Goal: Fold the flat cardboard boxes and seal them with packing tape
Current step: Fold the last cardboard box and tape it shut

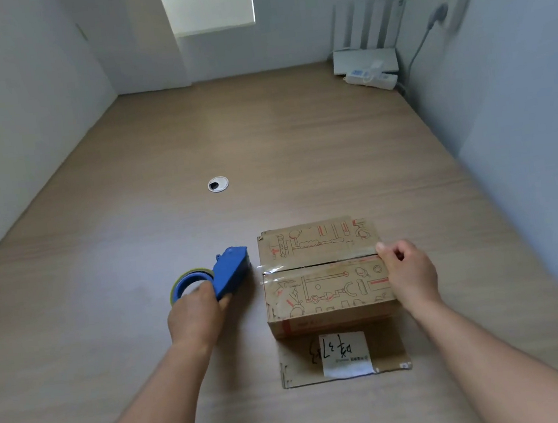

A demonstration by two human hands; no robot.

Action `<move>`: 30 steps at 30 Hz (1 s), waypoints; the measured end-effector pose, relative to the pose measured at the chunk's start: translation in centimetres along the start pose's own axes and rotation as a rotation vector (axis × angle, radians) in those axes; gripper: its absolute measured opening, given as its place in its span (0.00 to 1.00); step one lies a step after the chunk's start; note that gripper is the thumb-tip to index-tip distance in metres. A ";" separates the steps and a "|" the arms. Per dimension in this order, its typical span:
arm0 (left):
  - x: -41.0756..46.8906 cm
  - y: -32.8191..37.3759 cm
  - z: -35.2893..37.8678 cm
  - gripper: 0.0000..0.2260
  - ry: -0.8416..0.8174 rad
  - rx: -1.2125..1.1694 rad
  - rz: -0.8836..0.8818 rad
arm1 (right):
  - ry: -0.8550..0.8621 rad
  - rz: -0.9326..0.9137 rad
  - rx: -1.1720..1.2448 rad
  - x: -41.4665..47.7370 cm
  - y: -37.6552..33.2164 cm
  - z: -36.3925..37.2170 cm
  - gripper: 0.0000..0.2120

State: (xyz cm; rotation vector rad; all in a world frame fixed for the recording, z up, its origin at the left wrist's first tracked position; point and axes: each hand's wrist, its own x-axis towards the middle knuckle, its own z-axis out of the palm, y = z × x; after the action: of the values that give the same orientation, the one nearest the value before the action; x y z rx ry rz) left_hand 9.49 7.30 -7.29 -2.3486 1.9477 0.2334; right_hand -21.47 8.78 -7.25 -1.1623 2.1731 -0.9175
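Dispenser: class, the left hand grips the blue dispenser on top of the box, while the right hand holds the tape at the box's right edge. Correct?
No. The head view shows the dispenser left of the box, down by the table, not on top. The rest stands: the left hand grips it and the right hand holds the tape at the box's right edge.
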 end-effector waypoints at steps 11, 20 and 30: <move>-4.4 8.5 -0.2 0.22 0.059 -0.696 0.191 | -0.019 -0.045 -0.064 0.4 -0.2 -0.2 0.16; -2.7 11.3 -2.0 0.43 -0.144 -0.517 -0.245 | -0.086 -0.062 -0.359 -0.1 -1.4 -0.7 0.29; -3.0 14.4 -1.7 0.42 -0.033 -0.310 -0.358 | -0.107 0.038 -0.547 -0.6 -3.7 0.6 0.42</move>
State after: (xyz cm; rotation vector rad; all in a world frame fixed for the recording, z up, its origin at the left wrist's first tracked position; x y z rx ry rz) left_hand -5.11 7.21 -4.66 -2.8096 1.5285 0.5764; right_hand -18.79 7.61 -4.77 -1.3647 2.4188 -0.2304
